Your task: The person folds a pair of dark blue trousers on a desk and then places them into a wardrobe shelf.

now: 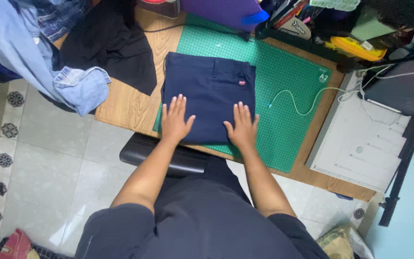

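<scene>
A folded pair of navy blue shorts [210,88] lies on a green cutting mat [288,96] on a wooden table. My left hand [176,120] rests flat on the near left part of the shorts, fingers spread. My right hand [242,127] presses flat on the near right part, fingers apart. Neither hand grips anything.
A black garment [113,48] and light blue denim clothes [49,72] lie at the table's left. A white cable [303,103] runs across the mat. Cluttered boxes and tools [331,24] stand at the back right. A grey board [360,144] sits at the right.
</scene>
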